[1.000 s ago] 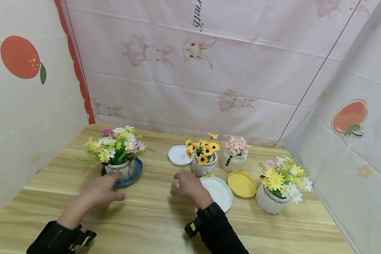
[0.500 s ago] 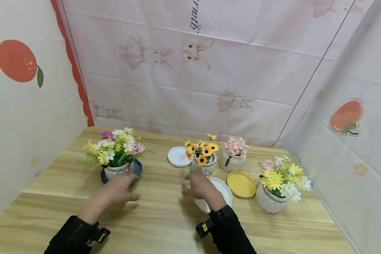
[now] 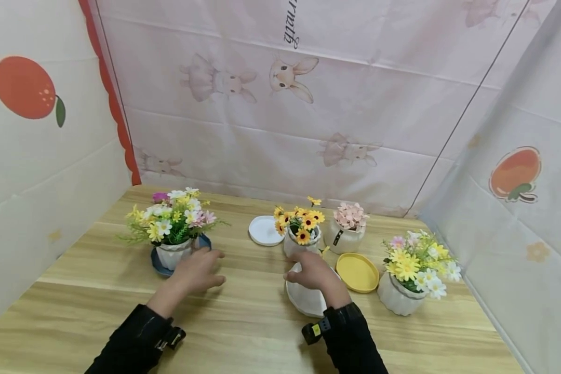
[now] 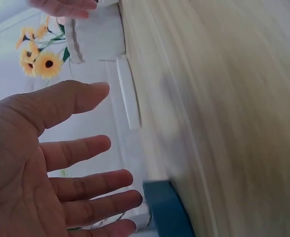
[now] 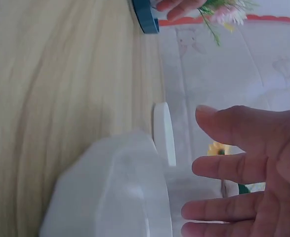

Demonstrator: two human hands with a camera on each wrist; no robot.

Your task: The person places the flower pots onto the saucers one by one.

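We see the left hand (image 3: 197, 270) with fingers and thumb apart, no grip, just right of a blue saucer (image 3: 157, 264); we can't tell if it touches. A fluted pot of mixed flowers (image 3: 173, 234) stands upright on that saucer, toward the desk (image 3: 252, 332)'s far-left corner. Right hand (image 3: 312, 271) also has fingers apart, no grip; it hovers over part of a large white plate (image 3: 308, 301), in front of a pot of orange-yellow sunflowers (image 3: 303, 237). We have a small white dish (image 3: 266, 230) just left of the sunflowers, toward the far edge. A pot of pink blooms (image 3: 348, 236) with a dark tag sits near the same edge, right of the sunflowers. Yellow dish (image 3: 357, 272) lies between the large white plate and a daisy pot (image 3: 402, 293) by the desk's right edge.
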